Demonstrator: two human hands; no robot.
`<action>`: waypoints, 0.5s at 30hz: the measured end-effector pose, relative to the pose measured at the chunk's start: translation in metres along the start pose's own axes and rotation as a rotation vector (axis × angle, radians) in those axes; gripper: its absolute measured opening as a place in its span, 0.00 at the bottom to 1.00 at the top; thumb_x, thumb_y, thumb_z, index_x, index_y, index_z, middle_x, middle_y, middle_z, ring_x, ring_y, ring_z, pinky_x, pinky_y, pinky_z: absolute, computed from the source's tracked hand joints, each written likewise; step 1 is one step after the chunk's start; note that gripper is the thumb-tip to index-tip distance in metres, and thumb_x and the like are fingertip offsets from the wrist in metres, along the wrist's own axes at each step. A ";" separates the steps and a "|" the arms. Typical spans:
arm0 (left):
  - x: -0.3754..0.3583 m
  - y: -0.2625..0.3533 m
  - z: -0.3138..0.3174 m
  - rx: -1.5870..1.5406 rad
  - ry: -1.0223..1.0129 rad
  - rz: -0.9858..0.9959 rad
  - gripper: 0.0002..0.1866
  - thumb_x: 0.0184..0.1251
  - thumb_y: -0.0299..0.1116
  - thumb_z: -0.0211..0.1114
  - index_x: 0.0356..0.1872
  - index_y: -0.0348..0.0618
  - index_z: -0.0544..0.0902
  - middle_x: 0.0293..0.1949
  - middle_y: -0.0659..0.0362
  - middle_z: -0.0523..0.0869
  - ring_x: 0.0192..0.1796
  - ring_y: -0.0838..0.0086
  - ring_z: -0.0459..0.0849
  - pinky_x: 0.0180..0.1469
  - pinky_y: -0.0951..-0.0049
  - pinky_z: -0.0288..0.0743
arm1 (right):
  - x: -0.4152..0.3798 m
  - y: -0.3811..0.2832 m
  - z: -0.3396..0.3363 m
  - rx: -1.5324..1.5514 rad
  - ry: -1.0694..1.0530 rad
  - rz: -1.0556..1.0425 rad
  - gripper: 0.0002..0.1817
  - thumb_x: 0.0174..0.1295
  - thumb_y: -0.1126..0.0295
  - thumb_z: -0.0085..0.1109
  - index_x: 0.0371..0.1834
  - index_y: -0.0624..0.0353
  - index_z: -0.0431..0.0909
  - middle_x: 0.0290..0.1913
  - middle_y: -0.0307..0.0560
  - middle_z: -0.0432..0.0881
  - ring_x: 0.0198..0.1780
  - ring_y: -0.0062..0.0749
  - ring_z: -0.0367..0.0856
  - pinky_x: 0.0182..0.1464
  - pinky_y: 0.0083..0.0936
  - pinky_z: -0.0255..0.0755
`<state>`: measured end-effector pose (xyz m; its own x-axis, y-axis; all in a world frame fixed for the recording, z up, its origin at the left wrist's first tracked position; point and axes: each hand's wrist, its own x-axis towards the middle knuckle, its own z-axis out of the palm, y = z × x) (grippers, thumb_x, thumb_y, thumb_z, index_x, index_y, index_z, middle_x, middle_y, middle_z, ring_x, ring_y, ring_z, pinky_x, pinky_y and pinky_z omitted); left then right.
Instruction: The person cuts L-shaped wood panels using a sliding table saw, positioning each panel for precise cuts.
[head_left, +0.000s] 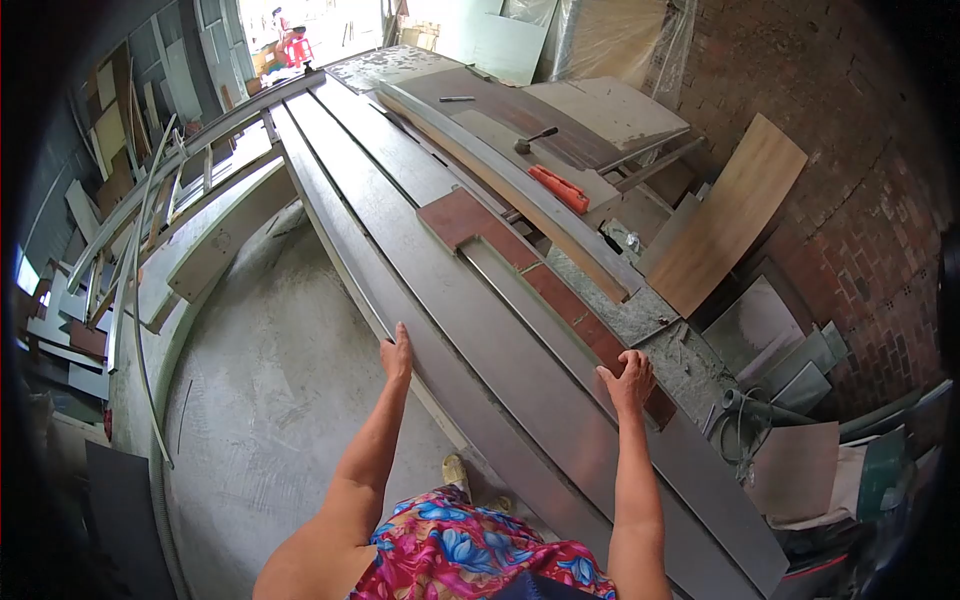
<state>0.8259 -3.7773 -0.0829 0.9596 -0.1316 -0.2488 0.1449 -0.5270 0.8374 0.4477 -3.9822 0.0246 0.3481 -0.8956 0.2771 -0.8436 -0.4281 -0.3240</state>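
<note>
Several long grey panels (420, 255) lie side by side on a bench, running diagonally away from me, with dark narrow gaps between them. My left hand (397, 352) is closed around the near edge of the closest panel, thumb lying on top. On the far side, a reddish-brown board (520, 262) with a long notch rests on the panels, its edges pale. My right hand (628, 380) is over the near end of this board, fingers bent across its width and thumb at the notch side; the fingertips are partly hidden.
Beyond the panels runs a long beam (500, 185). An orange-red tool case (559, 188) and a dark-handled tool (536, 138) lie behind it. A wooden sheet (730, 215) leans near the brick wall (850, 170). At left stand a curved pale piece (225, 225) and stacked frames over the concrete floor (270, 330).
</note>
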 end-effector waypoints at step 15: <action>0.023 -0.009 0.006 -0.027 -0.043 -0.026 0.50 0.57 0.73 0.42 0.42 0.22 0.78 0.43 0.33 0.80 0.51 0.45 0.78 0.54 0.56 0.69 | -0.211 0.164 -0.080 -0.519 -0.081 0.685 0.38 0.64 0.39 0.38 0.73 0.46 0.49 0.74 0.51 0.46 0.73 0.48 0.46 0.69 0.50 0.46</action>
<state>0.8455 -3.7804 -0.0990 0.9441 -0.1549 -0.2911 0.1766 -0.5080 0.8430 0.2032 -3.8535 -0.0147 -0.2940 -0.9506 0.0995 -0.9515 0.3009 0.0638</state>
